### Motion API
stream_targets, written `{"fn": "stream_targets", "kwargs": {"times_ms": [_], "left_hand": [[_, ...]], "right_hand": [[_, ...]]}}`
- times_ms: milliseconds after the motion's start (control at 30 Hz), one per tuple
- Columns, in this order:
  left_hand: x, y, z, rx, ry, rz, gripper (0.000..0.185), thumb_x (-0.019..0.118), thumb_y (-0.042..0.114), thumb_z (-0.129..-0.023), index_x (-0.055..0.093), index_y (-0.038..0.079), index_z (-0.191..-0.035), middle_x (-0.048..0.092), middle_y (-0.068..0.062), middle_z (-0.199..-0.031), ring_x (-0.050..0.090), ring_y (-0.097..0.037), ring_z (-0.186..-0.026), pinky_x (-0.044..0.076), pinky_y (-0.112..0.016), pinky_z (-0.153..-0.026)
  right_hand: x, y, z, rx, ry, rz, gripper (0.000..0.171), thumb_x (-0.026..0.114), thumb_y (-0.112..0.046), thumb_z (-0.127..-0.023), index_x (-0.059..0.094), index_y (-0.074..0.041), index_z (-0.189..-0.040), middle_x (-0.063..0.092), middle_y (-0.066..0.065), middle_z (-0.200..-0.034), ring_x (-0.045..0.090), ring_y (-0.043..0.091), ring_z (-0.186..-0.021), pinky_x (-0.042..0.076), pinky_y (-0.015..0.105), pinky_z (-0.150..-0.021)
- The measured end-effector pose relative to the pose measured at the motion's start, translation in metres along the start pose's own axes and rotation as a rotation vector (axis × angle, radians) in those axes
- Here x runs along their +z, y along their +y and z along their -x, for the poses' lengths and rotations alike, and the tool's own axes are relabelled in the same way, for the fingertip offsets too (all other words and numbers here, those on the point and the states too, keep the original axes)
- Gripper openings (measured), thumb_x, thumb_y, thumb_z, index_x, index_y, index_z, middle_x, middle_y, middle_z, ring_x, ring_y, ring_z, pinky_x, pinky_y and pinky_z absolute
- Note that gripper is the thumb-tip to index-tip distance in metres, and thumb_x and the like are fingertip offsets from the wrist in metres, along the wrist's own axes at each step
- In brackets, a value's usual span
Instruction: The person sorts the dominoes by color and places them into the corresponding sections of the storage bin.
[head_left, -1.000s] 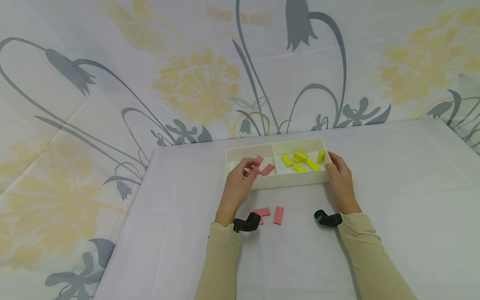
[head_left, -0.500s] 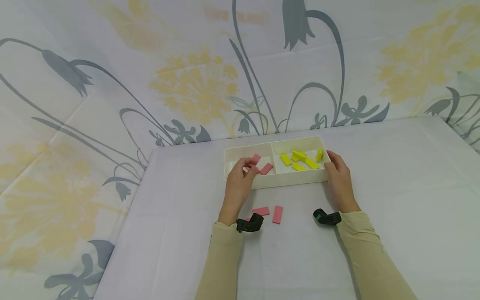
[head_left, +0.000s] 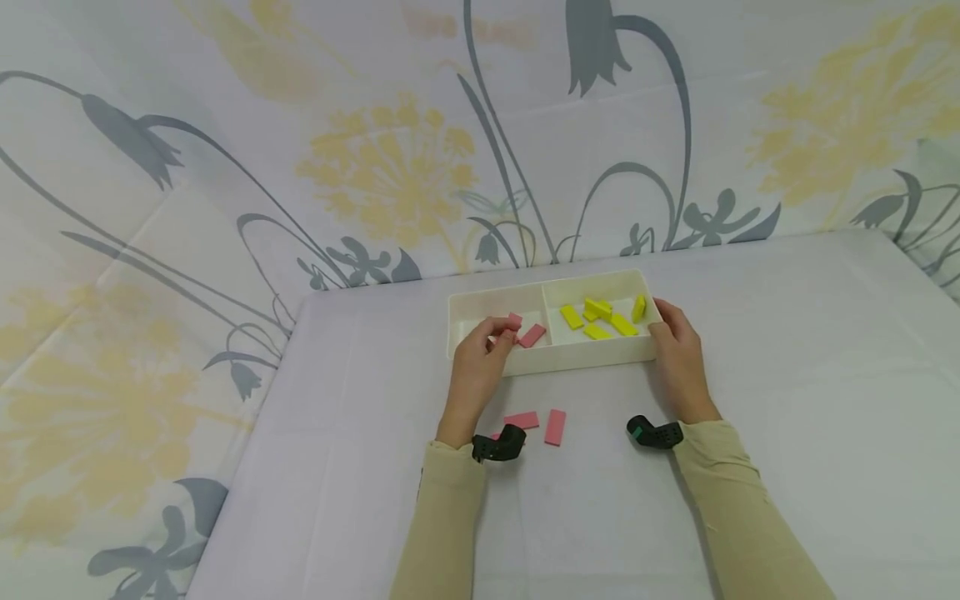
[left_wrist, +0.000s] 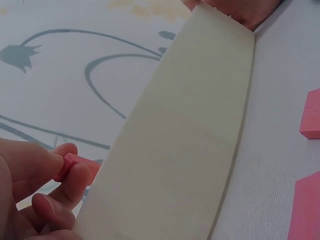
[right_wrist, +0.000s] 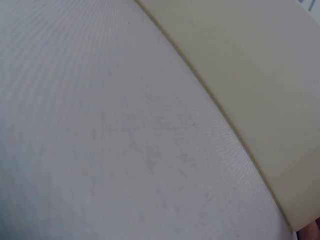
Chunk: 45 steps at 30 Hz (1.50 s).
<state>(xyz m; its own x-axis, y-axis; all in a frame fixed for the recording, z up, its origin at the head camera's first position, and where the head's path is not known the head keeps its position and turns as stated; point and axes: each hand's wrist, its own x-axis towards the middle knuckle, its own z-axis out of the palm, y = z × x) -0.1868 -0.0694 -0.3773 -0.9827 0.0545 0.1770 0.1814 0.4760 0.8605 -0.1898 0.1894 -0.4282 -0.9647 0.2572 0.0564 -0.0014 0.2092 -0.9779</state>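
Observation:
A white two-compartment box (head_left: 581, 357) lies lengthwise across the table. Over its left compartment my left hand (head_left: 474, 367) pinches a small pink block (left_wrist: 89, 167) between thumb and fingers, close behind the front wall in the left wrist view. Another pink block (head_left: 532, 336) lies in that compartment beside the fingertips; the hand hides part of the compartment. Several yellow blocks (head_left: 597, 309) are scattered in the right compartment. My right hand (head_left: 681, 358) grips the box's right end, its thumb at the front corner.
On the table (head_left: 600, 517) in front of the box lie a pink block (head_left: 555, 427) set lengthwise and another pink block (head_left: 522, 420) set crosswise. A further one is partly hidden by the left wrist camera (head_left: 500, 443). A flower-patterned cloth (head_left: 420, 183) hangs behind.
The pink block in my left fingers has tipped lower, so less of it shows above them. My right hand and the box stay put; the view shifts slightly.

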Motion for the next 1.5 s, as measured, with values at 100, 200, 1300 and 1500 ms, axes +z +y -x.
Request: {"fn": "stream_targets", "kwargs": {"times_ms": [100,200,1300,1500], "left_hand": [[0.0003,-0.0007,-0.0005,-0.018,0.009,0.012,0.015,0.051,0.021,-0.090,0.064,0.017,-0.097,0.065,-0.001,-0.087,0.045,-0.014,-0.070,0.038,-0.027,-0.058],[0.0013,-0.0008,-0.0011,-0.030,0.020,0.016,0.015,0.052,0.020,-0.090,0.065,0.017,-0.096,0.066,-0.003,-0.086,0.045,-0.014,-0.071,0.037,-0.026,-0.059],[0.0003,-0.0039,-0.0044,-0.023,0.028,-0.002,0.017,0.052,0.027,-0.089,0.064,0.024,-0.101,0.060,0.011,-0.094,0.044,-0.014,-0.064,0.036,-0.026,-0.051],[-0.0010,-0.0051,-0.0046,-0.018,-0.010,0.024,0.018,0.051,0.029,-0.090,0.063,0.024,-0.103,0.061,0.012,-0.095,0.044,-0.013,-0.065,0.036,-0.026,-0.053]], "right_hand": [[0.0000,-0.0003,0.0003,0.007,-0.002,0.003,0.045,0.031,-0.023,-0.092,0.037,-0.011,-0.135,0.039,0.003,-0.136,0.033,0.016,-0.123,0.026,0.037,-0.099],[-0.0006,-0.0012,0.0012,0.015,-0.009,0.004,0.045,0.031,-0.024,-0.093,0.036,-0.012,-0.136,0.038,0.003,-0.137,0.032,0.017,-0.124,0.026,0.038,-0.100],[-0.0004,-0.0029,0.0003,0.005,-0.005,0.007,0.044,0.032,-0.023,-0.093,0.036,-0.011,-0.136,0.038,0.005,-0.137,0.032,0.017,-0.124,0.026,0.038,-0.100],[-0.0009,-0.0032,0.0008,0.015,-0.007,0.018,0.045,0.031,-0.023,-0.093,0.036,-0.011,-0.136,0.037,0.004,-0.137,0.031,0.017,-0.125,0.026,0.038,-0.100]]}}
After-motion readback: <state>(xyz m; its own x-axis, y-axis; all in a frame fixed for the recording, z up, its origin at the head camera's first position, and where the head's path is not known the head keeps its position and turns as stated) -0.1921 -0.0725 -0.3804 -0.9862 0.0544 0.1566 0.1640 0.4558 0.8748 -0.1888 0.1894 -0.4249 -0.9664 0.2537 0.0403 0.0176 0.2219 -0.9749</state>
